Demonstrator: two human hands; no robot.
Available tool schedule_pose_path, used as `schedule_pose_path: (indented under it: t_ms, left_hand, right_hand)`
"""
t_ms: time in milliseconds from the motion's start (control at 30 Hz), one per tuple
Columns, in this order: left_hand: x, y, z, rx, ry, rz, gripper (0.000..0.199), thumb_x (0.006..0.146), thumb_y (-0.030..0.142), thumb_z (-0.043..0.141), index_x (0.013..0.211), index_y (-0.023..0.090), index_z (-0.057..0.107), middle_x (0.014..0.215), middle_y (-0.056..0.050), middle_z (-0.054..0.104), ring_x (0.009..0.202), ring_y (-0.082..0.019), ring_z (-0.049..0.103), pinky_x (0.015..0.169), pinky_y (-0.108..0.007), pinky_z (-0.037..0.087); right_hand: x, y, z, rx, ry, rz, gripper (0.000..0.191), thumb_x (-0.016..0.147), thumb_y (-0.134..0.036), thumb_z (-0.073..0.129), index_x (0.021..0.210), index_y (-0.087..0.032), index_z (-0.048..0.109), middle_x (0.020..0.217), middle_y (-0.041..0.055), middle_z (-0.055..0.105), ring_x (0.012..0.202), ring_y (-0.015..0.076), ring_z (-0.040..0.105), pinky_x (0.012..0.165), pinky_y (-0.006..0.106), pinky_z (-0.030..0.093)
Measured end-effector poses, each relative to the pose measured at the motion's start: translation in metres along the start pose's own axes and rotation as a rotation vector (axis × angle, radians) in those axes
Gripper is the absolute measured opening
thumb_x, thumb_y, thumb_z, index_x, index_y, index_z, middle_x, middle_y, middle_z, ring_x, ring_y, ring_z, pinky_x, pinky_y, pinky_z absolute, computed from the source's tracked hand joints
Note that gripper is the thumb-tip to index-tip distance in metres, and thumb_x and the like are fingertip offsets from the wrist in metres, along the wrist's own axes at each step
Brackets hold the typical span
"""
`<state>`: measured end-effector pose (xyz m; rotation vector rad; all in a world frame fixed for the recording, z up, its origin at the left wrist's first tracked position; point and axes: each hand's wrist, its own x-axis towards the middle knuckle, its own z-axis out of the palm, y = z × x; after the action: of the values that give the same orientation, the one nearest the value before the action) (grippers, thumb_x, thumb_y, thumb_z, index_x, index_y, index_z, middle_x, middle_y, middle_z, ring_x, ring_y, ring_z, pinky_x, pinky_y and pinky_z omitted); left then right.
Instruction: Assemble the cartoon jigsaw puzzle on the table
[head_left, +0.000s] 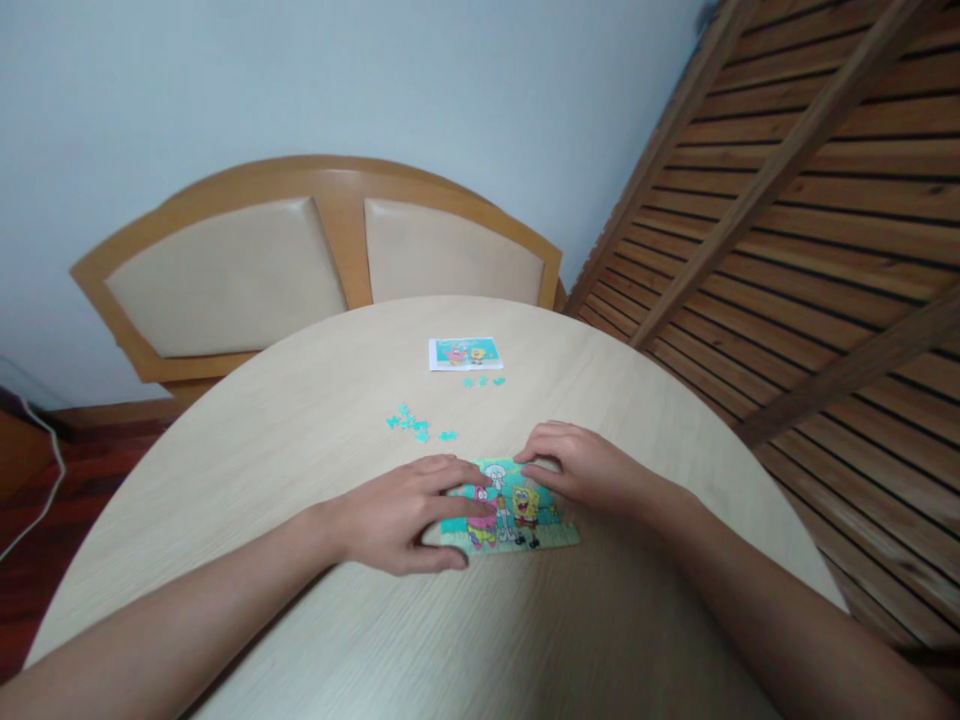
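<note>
A jigsaw puzzle (504,505) with cartoon figures on a turquoise ground lies flat on the table close to me. My left hand (409,510) rests over its left side, fingers spread across the picture and thumb apart near the bottom left corner. At the top right edge of the puzzle is my right hand (574,460), its thumb and index fingertips close together against the edge. Whatever is between those fingertips is too small to make out. Beyond the left hand lie several loose turquoise puzzle pieces (420,426), and farther off is a short row of more pieces (483,382).
A small picture card (469,353) with a similar cartoon scene lies toward the far side of the round wooden table (300,400). Behind the table stand padded chair backs (225,275) against the wall. Slatted wood (825,200) borders the table on the right.
</note>
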<state>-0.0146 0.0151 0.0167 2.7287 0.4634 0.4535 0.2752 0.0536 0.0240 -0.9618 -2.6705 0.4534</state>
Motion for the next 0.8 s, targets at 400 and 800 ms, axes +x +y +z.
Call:
schedule_pose_path:
  t_ms: [400, 800]
  left_hand:
    - [-0.041, -0.061, -0.04, 0.302, 0.213, -0.612, 0.028, 0.101, 0.035, 0.047, 0.109, 0.02, 0.069, 0.109, -0.009, 0.069, 0.101, -0.027, 0.064, 0.088, -0.043, 0.053]
    - [-0.042, -0.082, -0.022, 0.256, 0.244, -0.473, 0.025, 0.1, 0.031, 0.048, 0.112, 0.019, 0.066, 0.121, -0.012, 0.062, 0.113, -0.028, 0.056, 0.102, -0.049, 0.046]
  right_hand:
    - [0.0, 0.005, 0.001, 0.019, 0.0, -0.026, 0.017, 0.097, -0.027, 0.057, 0.104, -0.023, 0.073, 0.099, 0.006, 0.074, 0.095, 0.0213, 0.065, 0.087, 0.036, 0.049]
    - [0.0, 0.005, 0.001, 0.03, 0.012, -0.01, 0.017, 0.097, -0.026, 0.059, 0.105, -0.023, 0.073, 0.1, 0.0063, 0.073, 0.096, 0.0215, 0.065, 0.087, 0.036, 0.049]
